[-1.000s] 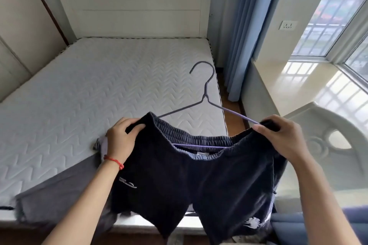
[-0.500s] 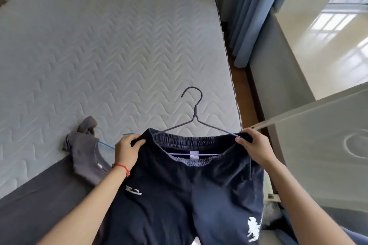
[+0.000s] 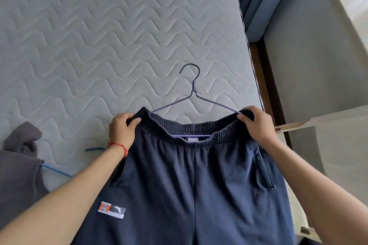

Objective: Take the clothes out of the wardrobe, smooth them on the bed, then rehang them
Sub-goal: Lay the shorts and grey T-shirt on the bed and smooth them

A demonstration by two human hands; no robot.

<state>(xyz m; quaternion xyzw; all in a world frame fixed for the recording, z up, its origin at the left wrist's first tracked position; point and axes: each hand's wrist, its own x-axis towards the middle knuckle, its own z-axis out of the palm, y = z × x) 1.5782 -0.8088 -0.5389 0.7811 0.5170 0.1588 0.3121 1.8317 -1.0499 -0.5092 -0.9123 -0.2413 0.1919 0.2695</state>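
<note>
I see my left hand (image 3: 121, 130) and right hand (image 3: 257, 125) outstretched, each grip curled tight on a corner of the navy shorts' (image 3: 189, 185) elastic waistband. The thin wire hanger (image 3: 192, 93) rests on the quilted, wave-stitched bed (image 3: 99, 36).

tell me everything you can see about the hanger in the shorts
The hanger is thin wire, purple on the arms and darker at the hook, which points away over the mattress. Its shoulders and bottom bar sit inside the elastic waistband of the navy shorts. The left hand and right hand grip the waistband at its ends.
</note>
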